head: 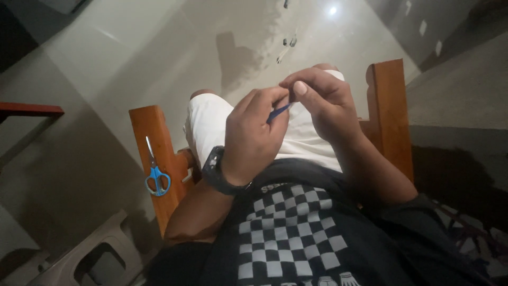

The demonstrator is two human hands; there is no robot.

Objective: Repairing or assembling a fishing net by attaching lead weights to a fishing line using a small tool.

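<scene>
I sit in a wooden chair and look down at my lap, which is covered by white shorts [211, 124]. My left hand [254, 135] is raised above my lap, with its fingers pinched on a thin blue strip [279, 112]. My right hand [323, 98] meets it from the right, thumb and fingers pinching the other end of the same strip. A dark watch [214, 172] is on my left wrist. What the strip is made of is too small to tell.
Blue-handled scissors [156, 175] lie on the chair's left wooden armrest [151, 132]. The right armrest [390, 111] stands beside my right arm. A grey plastic stool [90, 254] is at the lower left, on a pale tiled floor [159, 53].
</scene>
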